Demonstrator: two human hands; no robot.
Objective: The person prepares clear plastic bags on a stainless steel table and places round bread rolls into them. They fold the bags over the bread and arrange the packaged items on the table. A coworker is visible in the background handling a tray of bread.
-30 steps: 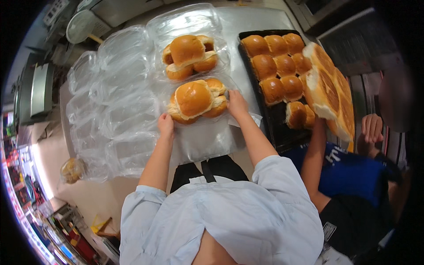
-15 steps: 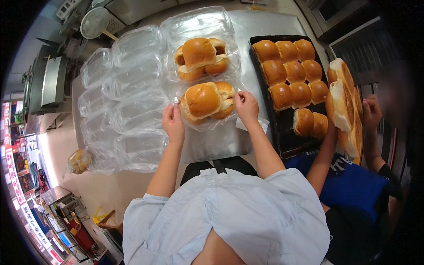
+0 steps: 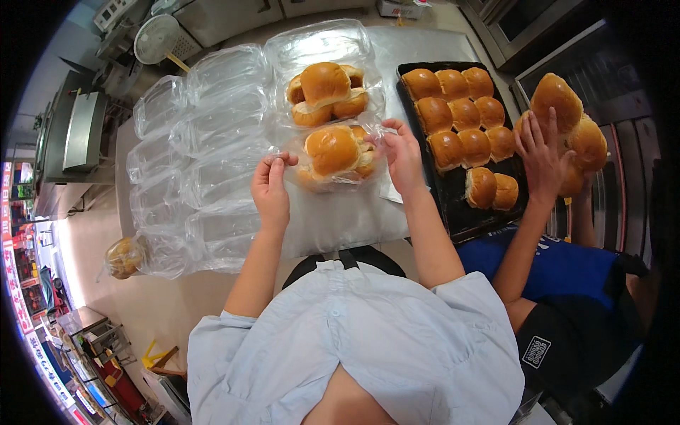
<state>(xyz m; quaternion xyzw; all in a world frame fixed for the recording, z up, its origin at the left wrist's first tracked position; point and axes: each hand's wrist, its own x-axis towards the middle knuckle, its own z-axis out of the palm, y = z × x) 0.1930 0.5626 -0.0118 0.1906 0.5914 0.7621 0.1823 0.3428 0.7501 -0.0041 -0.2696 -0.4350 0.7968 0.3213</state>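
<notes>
Both of my hands pinch a clear plastic bag (image 3: pixel 374 133) that lies around a cluster of golden buns (image 3: pixel 331 151) on the metal table. My left hand (image 3: pixel 271 185) is closed on the bag's left edge, thumb against fingertips. At the right edge, my right hand (image 3: pixel 405 161) grips the film between thumb and fingers. One glossy bun sits on top of the others. Just beyond it, a second cluster of buns (image 3: pixel 326 83) rests on clear plastic film.
Overlapping clear bags (image 3: pixel 219 156) cover the table's left part, with a bagged bun (image 3: pixel 126 256) at the corner. A black tray (image 3: pixel 471 221) of buns stands on the right. Beside it, a co-worker's hand (image 3: pixel 542 159) holds joined buns (image 3: pixel 588 142). A strainer (image 3: pixel 157 37) is far left.
My left hand has shifted slightly left and my right hand slightly right and up, drawing the bag's edges. The co-worker's joined buns have turned from edge-on to showing their tops.
</notes>
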